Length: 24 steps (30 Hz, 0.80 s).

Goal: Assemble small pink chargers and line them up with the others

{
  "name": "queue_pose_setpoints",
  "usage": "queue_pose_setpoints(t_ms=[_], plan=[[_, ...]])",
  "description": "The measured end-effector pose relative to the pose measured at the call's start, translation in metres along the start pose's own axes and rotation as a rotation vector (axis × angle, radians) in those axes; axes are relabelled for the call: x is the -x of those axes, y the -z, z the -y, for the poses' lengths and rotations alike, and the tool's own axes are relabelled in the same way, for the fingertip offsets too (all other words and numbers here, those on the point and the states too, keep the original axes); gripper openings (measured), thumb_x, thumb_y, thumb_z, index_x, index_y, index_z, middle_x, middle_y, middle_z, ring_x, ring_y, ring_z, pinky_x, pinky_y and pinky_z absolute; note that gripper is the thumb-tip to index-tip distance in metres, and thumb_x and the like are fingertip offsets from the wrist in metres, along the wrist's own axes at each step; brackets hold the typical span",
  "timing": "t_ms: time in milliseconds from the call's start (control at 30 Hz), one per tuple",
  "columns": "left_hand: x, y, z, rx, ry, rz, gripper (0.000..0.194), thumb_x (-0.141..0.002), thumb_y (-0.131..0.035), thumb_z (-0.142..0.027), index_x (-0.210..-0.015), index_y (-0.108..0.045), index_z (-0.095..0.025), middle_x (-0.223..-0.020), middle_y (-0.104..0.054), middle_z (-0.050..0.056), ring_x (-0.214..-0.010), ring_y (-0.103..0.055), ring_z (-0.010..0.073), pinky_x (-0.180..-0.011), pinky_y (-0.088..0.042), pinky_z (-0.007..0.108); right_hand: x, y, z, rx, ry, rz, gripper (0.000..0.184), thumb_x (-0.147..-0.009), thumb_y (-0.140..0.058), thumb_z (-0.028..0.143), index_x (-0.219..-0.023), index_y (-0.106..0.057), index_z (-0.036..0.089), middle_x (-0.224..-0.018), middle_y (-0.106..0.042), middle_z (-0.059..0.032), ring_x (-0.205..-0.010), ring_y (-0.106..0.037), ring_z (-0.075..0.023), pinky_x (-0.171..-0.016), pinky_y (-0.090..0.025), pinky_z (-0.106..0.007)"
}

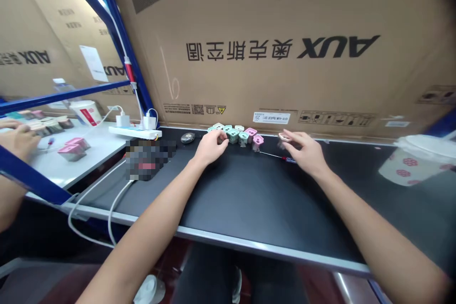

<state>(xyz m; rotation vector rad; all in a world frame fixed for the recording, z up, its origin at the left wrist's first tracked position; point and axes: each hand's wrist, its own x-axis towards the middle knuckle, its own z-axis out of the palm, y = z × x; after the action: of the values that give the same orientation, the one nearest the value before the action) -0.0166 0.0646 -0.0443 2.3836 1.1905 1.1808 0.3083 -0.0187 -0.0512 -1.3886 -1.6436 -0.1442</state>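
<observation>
My left hand (pixel 213 147) is at the left end of a cluster of small pale green blocks (pixel 233 135) with dark holes in their tops. Its fingers are curled together, and what they may hold is hidden. Pink blocks (pixel 258 140) stand at the cluster's right side. Farther right, my right hand (pixel 307 153) pinches a small pale pink block (pixel 284 137) between thumb and fingers, low over the black tabletop. Just beneath that hand lies a screwdriver (pixel 288 159), its thin shaft pointing left toward the pink blocks.
A large cardboard box (pixel 249 80) rises behind the black table (pixel 249 199). A round dark object (pixel 187 138), a power strip (pixel 135 133) and white cables (pixel 112 209) are on the left. A lidded paper cup (pixel 409 164) stands right. Beyond the blue frame, another person's hand (pixel 17 137) is near similar blocks.
</observation>
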Motion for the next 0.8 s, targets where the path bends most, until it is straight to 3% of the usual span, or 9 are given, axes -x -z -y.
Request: queue_pose_setpoints(t_ms=[100,233,300,367,433,500,567,667,800], plan=[[0.0,-0.003,0.008,-0.087,0.065,-0.084,0.012,-0.088,-0.063,-0.024,-0.098,-0.066,-0.019,-0.105,-0.071,0.007,-0.097,-0.065,0.023,-0.092,-0.055,0.039,0.002,-0.012,-0.022,0.065,-0.081,0.095,0.046,-0.087,-0.066,0.035,-0.131,-0.072,0.023,-0.118,-0.075,-0.0084,-0.101,-0.072,-0.0258,-0.1,-0.055,-0.045],[0.002,-0.007,0.012,-0.189,0.129,-0.127,0.034,-0.087,-0.065,-0.026,-0.12,-0.062,-0.02,-0.131,-0.062,0.013,-0.126,-0.057,0.0316,-0.108,-0.05,0.049,0.002,-0.025,-0.028,0.018,-0.216,0.12,0.087,-0.083,-0.07,0.041,-0.161,-0.036,0.02,-0.133,-0.069,-0.0133,-0.102,-0.074,-0.0267,-0.094,-0.058,-0.044],[0.002,-0.008,0.017,-0.174,0.142,-0.107,0.044,-0.086,-0.066,-0.025,-0.129,-0.057,-0.019,-0.138,-0.057,0.016,-0.132,-0.054,0.0327,-0.112,-0.048,0.051,0.0,-0.024,-0.023,0.038,-0.222,0.063,0.101,-0.08,-0.075,0.048,-0.163,-0.027,0.017,-0.14,-0.063,-0.0183,-0.104,-0.073,-0.0287,-0.09,-0.058,-0.043],[0.001,-0.01,0.023,-0.138,0.143,-0.091,0.049,-0.086,-0.065,-0.025,-0.133,-0.054,-0.017,-0.141,-0.056,0.017,-0.134,-0.053,0.0325,-0.114,-0.047,0.05,-0.002,-0.018,-0.015,0.124,-0.188,-0.03,0.089,-0.079,-0.075,0.054,-0.153,-0.043,0.016,-0.135,-0.064,-0.0195,-0.106,-0.07,-0.0308,-0.087,-0.057,-0.043],[-0.001,-0.012,0.028,-0.098,0.132,-0.079,0.05,-0.086,-0.064,-0.024,-0.134,-0.054,-0.016,-0.141,-0.057,0.017,-0.134,-0.054,0.0316,-0.115,-0.047,0.049,-0.002,-0.012,-0.006,0.212,-0.157,-0.081,0.054,-0.085,-0.069,0.056,-0.124,-0.066,0.019,-0.113,-0.073,-0.0137,-0.096,-0.07,-0.0287,-0.081,-0.054,-0.04],[-0.003,-0.013,0.031,-0.076,0.123,-0.062,0.047,-0.087,-0.062,-0.023,-0.133,-0.055,-0.015,-0.141,-0.058,0.016,-0.134,-0.055,0.0306,-0.117,-0.046,0.048,0.001,-0.008,0.003,0.238,-0.133,-0.039,0.033,-0.092,-0.061,0.054,-0.093,-0.072,0.023,-0.091,-0.075,-0.0069,-0.082,-0.069,-0.0239,-0.074,-0.051,-0.036],[-0.004,-0.014,0.031,-0.098,0.137,-0.06,0.047,-0.088,-0.061,-0.022,-0.134,-0.057,-0.016,-0.146,-0.055,0.016,-0.139,-0.052,0.032,-0.12,-0.043,0.049,0.005,-0.009,0.01,0.205,-0.083,0.056,0.033,-0.095,-0.058,0.051,-0.08,-0.072,0.024,-0.09,-0.077,-0.0046,-0.081,-0.07,-0.0223,-0.073,-0.05,-0.033],[-0.002,-0.015,0.029,-0.155,0.225,-0.068,0.061,-0.087,-0.064,-0.023,-0.145,-0.051,-0.019,-0.162,-0.038,0.018,-0.151,-0.038,0.0385,-0.122,-0.039,0.055,0.009,-0.015,0.014,0.159,0.025,0.231,0.029,-0.095,-0.057,0.046,-0.082,-0.074,0.026,-0.096,-0.08,-0.0027,-0.086,-0.072,-0.0227,-0.079,-0.051,-0.034],[0.001,-0.017,0.029,-0.098,0.31,0.073,0.081,-0.086,-0.067,-0.028,-0.159,-0.034,-0.016,-0.169,-0.025,0.023,-0.153,-0.036,0.0413,-0.121,-0.041,0.055,0.007,-0.02,0.011,0.169,0.11,0.329,0.03,-0.096,-0.054,0.045,-0.084,-0.076,0.028,-0.09,-0.08,-0.0012,-0.082,-0.073,-0.023,-0.078,-0.052,-0.036]])
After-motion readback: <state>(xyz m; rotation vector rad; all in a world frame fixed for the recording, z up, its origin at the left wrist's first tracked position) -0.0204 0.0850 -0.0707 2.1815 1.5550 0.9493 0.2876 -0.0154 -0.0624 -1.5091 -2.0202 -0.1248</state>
